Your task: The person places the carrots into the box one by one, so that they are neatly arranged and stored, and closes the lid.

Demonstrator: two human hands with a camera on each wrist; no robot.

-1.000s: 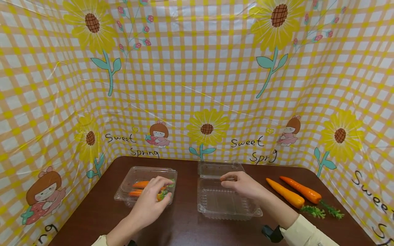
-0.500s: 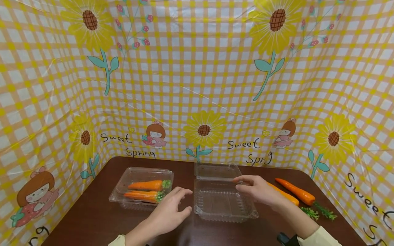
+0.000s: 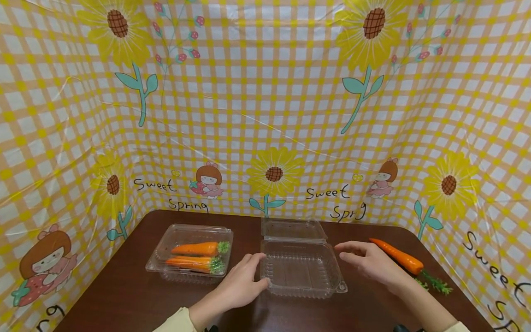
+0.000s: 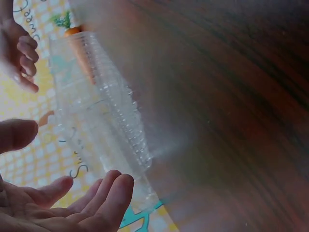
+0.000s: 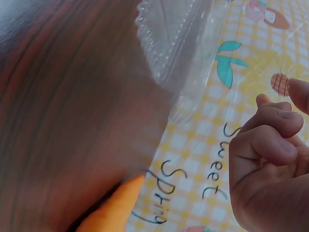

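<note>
My left hand (image 3: 245, 282) is at the left side of a hinged clear plastic box (image 3: 298, 271), fingertips right at its rim. In the left wrist view its fingers (image 4: 113, 200) are extended and loosely spread, holding nothing. The box's lid (image 3: 295, 230) is folded back behind it, and nothing lies inside. Just beyond the box's right rim hovers my right hand (image 3: 373, 263), also holding nothing. Its fingers are loosely curled in the right wrist view, with an orange carrot (image 5: 113, 208) below. That hand hides most of this carrot in the head view.
A second clear box (image 3: 154, 267), lid closed, stands on the left with carrots (image 3: 197, 249) inside. Another carrot (image 3: 398, 256) with a green top lies at the right of the brown table (image 3: 124, 299). A checked sunflower cloth (image 3: 265, 115) surrounds the table.
My left hand has moved right, from over the closed box to the open box's left side. My right hand has gone from above the open box to beyond its right rim.
</note>
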